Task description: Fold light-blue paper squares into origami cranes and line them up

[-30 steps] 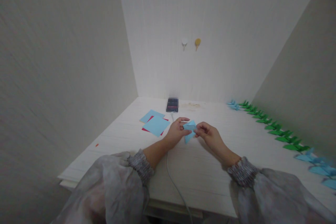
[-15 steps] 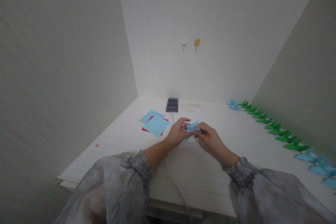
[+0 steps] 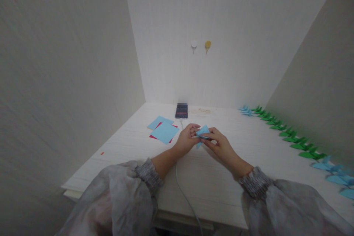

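Observation:
A small piece of folded light-blue paper [image 3: 204,130] is held between both hands above the table's middle. My left hand [image 3: 188,141] pinches its left side, thumb below and fingers behind. From the right, my right hand [image 3: 218,142] grips the same paper with thumb and fingertips. Part of the folded paper is hidden by the fingers, so its exact shape cannot be made out. Left of my left hand lie loose square sheets: a light-blue sheet [image 3: 165,132] on top, with a red sheet [image 3: 153,138] showing at its edges.
Folded green paper birds [image 3: 287,132] and blue paper birds [image 3: 329,165] line the table's right side. A phone [image 3: 181,111] leans at the back wall, its cable [image 3: 182,191] running under my left arm. Two hooks [image 3: 207,45] hang on the wall. An orange scrap [image 3: 102,153] lies at left.
The folded blue paper has turned between the fingers, and its upper flap now looks broader. My right fingers have shifted slightly on it; the left hand has hardly moved.

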`<state>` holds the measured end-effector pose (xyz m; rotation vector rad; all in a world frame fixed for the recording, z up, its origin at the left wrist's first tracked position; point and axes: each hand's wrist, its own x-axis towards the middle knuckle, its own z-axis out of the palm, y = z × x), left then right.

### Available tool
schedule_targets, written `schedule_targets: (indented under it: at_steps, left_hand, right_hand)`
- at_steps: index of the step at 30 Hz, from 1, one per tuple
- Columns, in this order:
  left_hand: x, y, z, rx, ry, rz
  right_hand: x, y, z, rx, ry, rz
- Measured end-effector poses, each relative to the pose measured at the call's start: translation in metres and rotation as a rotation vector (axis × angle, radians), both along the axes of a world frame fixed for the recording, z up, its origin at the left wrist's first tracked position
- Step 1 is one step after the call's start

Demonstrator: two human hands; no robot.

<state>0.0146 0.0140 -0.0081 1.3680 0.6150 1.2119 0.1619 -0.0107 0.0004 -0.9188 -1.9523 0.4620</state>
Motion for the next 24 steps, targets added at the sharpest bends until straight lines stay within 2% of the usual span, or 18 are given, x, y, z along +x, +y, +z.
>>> schedule_targets:
  at_steps: [6,10,15,18,24]
  left_hand:
    - [-0.0001,-0.0006,0.0005,-0.057,-0.027,0.041]
    - [0.0006,-0.0013,-0.0016,-0.071,-0.049,0.007]
    - [0.0003,-0.003,-0.0043,-0.21,0.069,-0.03]
    - [-0.001,-0.0038,-0.0035,-0.282,0.044,-0.087]
    - [-0.0059,-0.0051,0.0034,-0.356,-0.124,-0.283]
  right_hand:
    - [0.0012,0.0018,-0.0008,-0.001,-0.012,0.024]
    - [0.002,0.005,-0.0033,-0.005,0.012,0.016]
    - [0.0032,0.0058,-0.0028,-0.004,0.031,-0.019]
    - [0.0037,0.0068,-0.0033,-0.022,0.06,-0.031]
    - [0.0037,0.007,-0.0018,-0.106,0.143,0.005]
